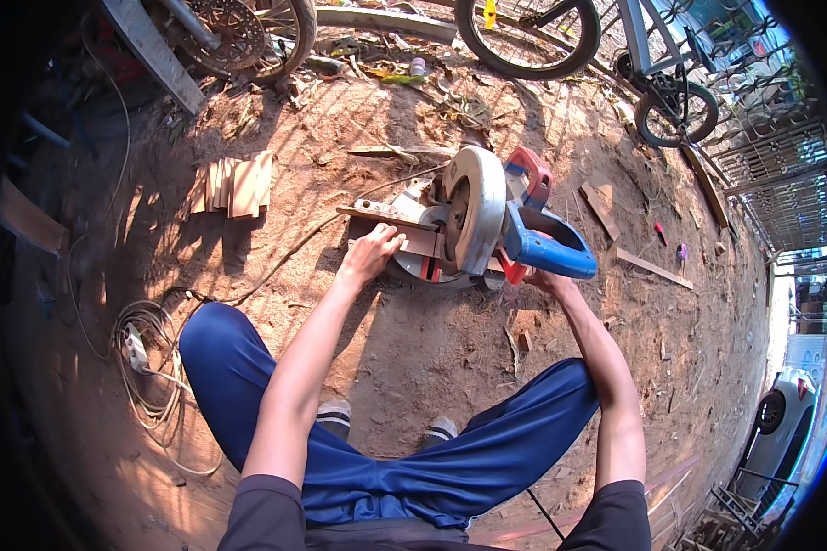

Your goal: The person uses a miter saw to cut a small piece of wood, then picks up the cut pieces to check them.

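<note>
A: Left grip (pixel 374 253), state?
B: Bare hand, fingers bent, resting at the wooden piece (pixel 423 241). Pinching or only pressing: cannot tell.
A: Location of that piece?
B: Just right of the left grip, touching; flat on the base of a mitre saw (pixel 480 211).
A: And the saw?
B: One item, pale rounded guard, between both grips and slightly farther out. Standing on bare earth (pixel 404 367).
A: Right grip (pixel 549 280)?
B: Bare hand, partly hidden, just on the near side of the blue handle (pixel 551 243). Spread or closed: cannot tell.
A: Left of the left grip?
B: Short wooden slats (pixel 234 186), one group, well apart and farther out. Nearer the body, coiled cable (pixel 161 372) with a white socket block (pixel 136 349).
A: Right of the right grip?
B: Wooden offcut (pixel 600 211), farther out; thin wooden strip (pixel 654 268); small red object (pixel 661 233), kind unclear.
A: Beyond both grips?
B: Black bicycle tyre (pixel 529 72), well apart, at the upper edge.
</note>
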Demonstrator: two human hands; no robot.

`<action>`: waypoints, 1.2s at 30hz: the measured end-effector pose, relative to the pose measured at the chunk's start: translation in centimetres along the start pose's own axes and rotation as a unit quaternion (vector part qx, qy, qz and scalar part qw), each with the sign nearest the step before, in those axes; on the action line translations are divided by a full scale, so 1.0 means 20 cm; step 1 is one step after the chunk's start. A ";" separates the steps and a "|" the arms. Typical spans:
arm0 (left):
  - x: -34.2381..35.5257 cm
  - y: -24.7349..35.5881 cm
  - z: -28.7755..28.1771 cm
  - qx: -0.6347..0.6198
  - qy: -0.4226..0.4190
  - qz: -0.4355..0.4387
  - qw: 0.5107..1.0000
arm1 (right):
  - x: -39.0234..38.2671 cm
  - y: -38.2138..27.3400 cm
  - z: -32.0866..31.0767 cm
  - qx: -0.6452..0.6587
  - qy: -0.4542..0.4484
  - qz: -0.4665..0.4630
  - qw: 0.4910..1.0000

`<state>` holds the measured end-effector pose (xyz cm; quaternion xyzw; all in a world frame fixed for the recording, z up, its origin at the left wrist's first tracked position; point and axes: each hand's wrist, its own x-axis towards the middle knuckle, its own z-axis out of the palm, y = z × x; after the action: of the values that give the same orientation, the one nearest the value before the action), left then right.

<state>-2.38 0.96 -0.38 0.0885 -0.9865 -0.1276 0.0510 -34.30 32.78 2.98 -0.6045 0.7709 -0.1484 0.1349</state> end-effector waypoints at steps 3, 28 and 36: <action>-0.01 -0.01 0.02 0.064 0.020 0.020 0.998 | 0.01 0.05 0.06 0.253 0.012 0.085 0.964; 0.05 0.01 -0.01 0.011 -0.023 -0.034 0.999 | -0.02 0.13 0.07 -0.025 0.087 0.014 0.996; 0.05 0.03 -0.05 -0.034 0.004 -0.045 0.998 | -0.13 0.14 -0.40 -0.020 0.087 0.355 0.931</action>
<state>-3.23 1.09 0.81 0.1316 -0.9765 -0.1625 0.0522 -39.32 36.49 9.38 -0.2789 0.9467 -0.1273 0.0987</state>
